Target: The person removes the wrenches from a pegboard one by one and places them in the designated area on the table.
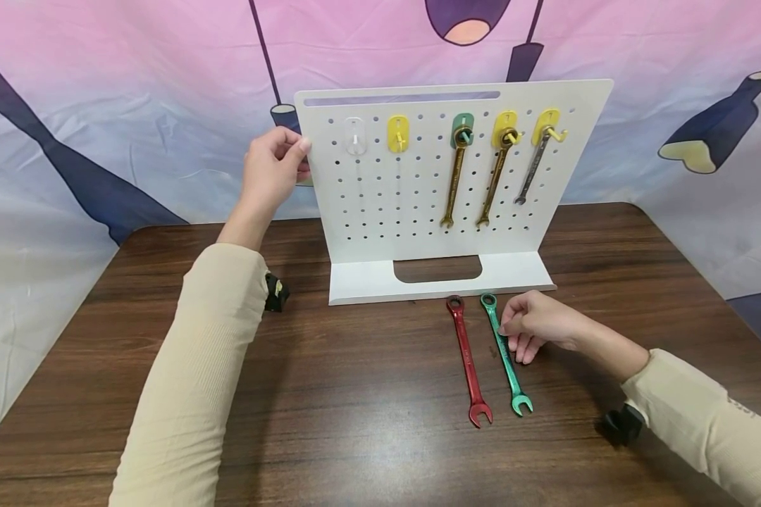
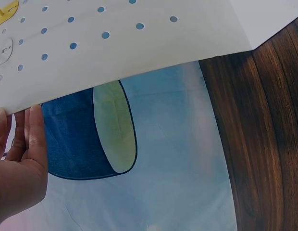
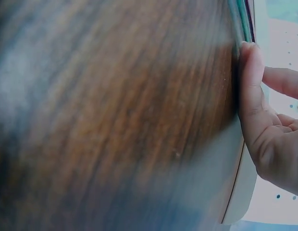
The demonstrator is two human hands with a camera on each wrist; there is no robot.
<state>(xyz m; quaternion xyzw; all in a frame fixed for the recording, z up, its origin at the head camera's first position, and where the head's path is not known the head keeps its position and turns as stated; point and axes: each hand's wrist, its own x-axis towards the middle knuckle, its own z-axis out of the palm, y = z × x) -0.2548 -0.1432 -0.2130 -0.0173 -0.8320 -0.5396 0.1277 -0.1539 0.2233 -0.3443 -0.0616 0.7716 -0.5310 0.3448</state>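
My left hand (image 1: 275,165) pinches the left edge of a white pegboard (image 1: 380,211) between thumb and fingers; the left wrist view shows the fingertips right at that edge. In front of the board, a green combination wrench (image 1: 512,377) lies on the table, its open end toward me. My right hand (image 1: 539,324) pinches its shaft below the ring end, with thumb and fingertip together there. Close to its left lies a red combination wrench (image 1: 466,355). In the right wrist view, the fingertips (image 3: 250,50) meet the green shaft, which is mostly cut off.
Two gold wrenches (image 1: 454,179) and a silver wrench (image 1: 534,169) hang from hooks on the board's right half. Further left are a bare yellow hook (image 1: 398,134) and a bare clear hook (image 1: 355,136). The board's base (image 1: 361,285) stands on a dark wooden table (image 1: 355,394) before a printed cloth.
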